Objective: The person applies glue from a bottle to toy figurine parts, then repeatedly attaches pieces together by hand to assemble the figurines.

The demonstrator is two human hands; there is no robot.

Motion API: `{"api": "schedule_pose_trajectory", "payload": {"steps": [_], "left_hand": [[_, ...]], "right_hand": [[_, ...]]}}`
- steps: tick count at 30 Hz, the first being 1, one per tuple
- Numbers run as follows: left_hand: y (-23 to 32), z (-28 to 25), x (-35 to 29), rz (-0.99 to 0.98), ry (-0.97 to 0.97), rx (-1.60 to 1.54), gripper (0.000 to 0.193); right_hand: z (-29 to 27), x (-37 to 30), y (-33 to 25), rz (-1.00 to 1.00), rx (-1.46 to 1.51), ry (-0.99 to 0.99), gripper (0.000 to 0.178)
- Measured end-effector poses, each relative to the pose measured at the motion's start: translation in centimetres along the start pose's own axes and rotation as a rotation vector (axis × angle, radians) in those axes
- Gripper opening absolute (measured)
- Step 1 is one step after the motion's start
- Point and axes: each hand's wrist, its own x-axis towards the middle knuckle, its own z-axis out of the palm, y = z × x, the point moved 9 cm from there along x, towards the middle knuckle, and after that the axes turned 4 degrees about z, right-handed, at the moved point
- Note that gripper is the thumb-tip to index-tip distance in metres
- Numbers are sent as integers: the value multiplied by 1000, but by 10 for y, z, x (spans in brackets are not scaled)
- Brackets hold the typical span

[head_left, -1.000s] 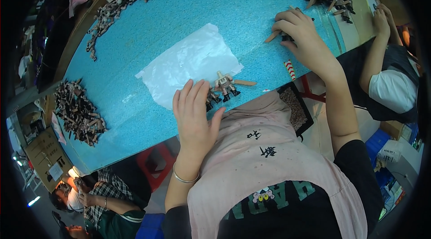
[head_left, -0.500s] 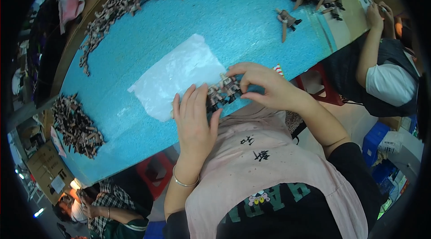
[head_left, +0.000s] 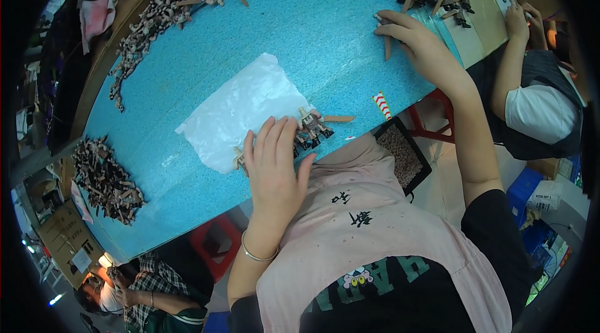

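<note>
The thin, crinkled rectangular sheet (head_left: 244, 108) is white; the flat desk (head_left: 312, 26) around it, mottled blue. Right of the sheet: a small jointed figure (head_left: 312, 121) in beige, brown and black; a short strip (head_left: 382, 106) of red-and-white chevrons.

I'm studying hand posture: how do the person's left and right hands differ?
The left hand lies over figurines close to the pink apron; the right hand is stretched farther out, at a single figurine. The left hand's fingers look nearly straight, the right hand's bent. A bangle circles the left wrist; none shows on the right. Both show their backs to the camera.
</note>
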Motion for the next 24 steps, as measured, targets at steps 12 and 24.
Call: {"api": "schedule_pose_trajectory", "payload": {"steps": [12,24], "left_hand": [[11,15,14,46,-8,-16,60],[13,15,11,18,-20,-12,60]], "right_hand": [[33,-33,-76,101,781,-146,31],[-28,-17,-18,77,208,329,29]]}}
